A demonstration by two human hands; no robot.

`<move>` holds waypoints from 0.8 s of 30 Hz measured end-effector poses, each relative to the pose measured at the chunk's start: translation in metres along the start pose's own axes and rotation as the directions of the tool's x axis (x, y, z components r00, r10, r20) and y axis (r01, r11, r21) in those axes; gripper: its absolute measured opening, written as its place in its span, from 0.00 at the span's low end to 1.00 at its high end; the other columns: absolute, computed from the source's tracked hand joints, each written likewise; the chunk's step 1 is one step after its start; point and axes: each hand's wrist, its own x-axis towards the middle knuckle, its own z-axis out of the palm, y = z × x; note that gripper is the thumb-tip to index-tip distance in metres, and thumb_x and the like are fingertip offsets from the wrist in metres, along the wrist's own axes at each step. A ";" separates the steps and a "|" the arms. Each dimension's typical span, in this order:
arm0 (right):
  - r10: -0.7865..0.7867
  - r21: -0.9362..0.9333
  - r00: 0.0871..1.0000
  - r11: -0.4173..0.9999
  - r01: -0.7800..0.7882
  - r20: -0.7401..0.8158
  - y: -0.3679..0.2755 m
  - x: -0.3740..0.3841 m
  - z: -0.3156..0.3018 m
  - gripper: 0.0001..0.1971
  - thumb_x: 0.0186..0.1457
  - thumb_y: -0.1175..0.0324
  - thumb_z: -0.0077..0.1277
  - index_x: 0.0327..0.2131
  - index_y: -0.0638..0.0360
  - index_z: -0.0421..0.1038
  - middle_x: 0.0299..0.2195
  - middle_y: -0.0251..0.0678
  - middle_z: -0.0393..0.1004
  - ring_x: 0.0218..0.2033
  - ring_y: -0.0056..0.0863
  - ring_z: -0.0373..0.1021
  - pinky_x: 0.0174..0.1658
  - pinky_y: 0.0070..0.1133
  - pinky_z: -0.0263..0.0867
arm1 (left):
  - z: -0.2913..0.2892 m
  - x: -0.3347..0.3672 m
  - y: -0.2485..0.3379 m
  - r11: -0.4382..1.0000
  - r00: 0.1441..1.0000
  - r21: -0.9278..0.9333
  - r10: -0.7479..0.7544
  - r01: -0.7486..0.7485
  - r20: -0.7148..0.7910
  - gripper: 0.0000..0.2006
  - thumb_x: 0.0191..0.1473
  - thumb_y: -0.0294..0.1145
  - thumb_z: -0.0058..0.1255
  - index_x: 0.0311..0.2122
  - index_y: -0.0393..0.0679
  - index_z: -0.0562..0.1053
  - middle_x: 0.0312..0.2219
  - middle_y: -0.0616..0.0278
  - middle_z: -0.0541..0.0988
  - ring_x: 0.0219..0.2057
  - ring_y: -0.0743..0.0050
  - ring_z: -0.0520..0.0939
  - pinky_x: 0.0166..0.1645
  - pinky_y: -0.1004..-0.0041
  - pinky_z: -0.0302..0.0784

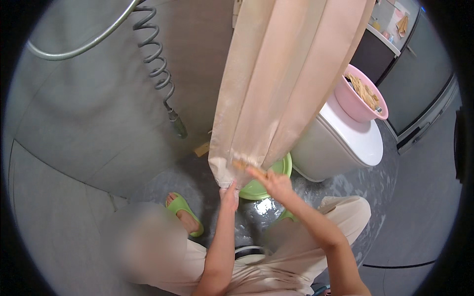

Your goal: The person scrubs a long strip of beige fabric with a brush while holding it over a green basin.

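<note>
A long beige-pink curtain (261, 79) hangs from above in pleats, its lower hem bunched near the middle. My left hand (228, 196) is closed on the bottom left corner of this curtain, holding it out. In my right hand (276, 185) is a wooden-handled scrub brush (242, 164), its head pressed against the curtain just above the left hand. The bristles are blurred and mostly hidden. Below the hem, a light green basin (256, 190) stands on the wet floor, partly covered by the curtain and my right hand.
A white toilet (355, 138) with closed lid stands at the right, bearing a pink basin (360, 106) of beige cloth. A coiled grey hose (157, 59) hangs at the left from a curved pipe (84, 52). My feet wear green slippers (187, 214) on the wet grey floor (345, 182).
</note>
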 end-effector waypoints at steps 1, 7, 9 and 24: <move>-0.004 -0.001 1.000 1.000 0.004 -0.006 -0.006 -0.005 0.000 0.40 0.44 0.74 0.47 0.62 0.27 0.53 0.18 0.30 0.57 0.10 0.19 0.56 0.12 0.20 0.58 | -0.004 0.001 -0.001 0.999 1.000 0.037 0.001 -0.001 0.003 0.24 0.54 0.21 0.51 0.56 0.40 0.62 0.52 0.59 0.69 0.52 0.65 0.71 0.56 0.63 0.66; -0.015 -0.080 0.982 0.997 0.000 -0.190 0.037 0.054 -0.056 0.41 0.39 0.74 0.50 0.60 0.28 0.57 0.18 0.28 0.55 0.11 0.20 0.57 0.12 0.20 0.59 | -0.027 0.002 -0.002 0.990 0.999 0.135 -0.036 0.039 -0.024 0.19 0.53 0.18 0.50 0.51 0.38 0.66 0.48 0.59 0.72 0.48 0.69 0.73 0.53 0.68 0.68; 0.051 -0.039 0.956 0.997 -0.065 -0.290 0.046 0.067 -0.066 0.41 0.39 0.74 0.50 0.60 0.28 0.58 0.18 0.27 0.54 0.11 0.20 0.56 0.12 0.21 0.59 | -0.025 0.004 -0.005 0.991 0.999 0.130 -0.042 0.043 -0.017 0.18 0.53 0.18 0.49 0.50 0.38 0.67 0.47 0.59 0.73 0.47 0.70 0.74 0.52 0.69 0.68; 0.060 -0.084 0.997 0.994 -0.064 -0.054 0.028 0.036 -0.038 0.38 0.45 0.72 0.48 0.62 0.29 0.54 0.19 0.30 0.60 0.09 0.21 0.60 0.10 0.22 0.58 | -0.019 0.007 -0.011 0.988 1.000 0.154 0.010 -0.011 0.011 0.14 0.51 0.15 0.48 0.45 0.39 0.70 0.38 0.64 0.76 0.39 0.76 0.76 0.45 0.75 0.71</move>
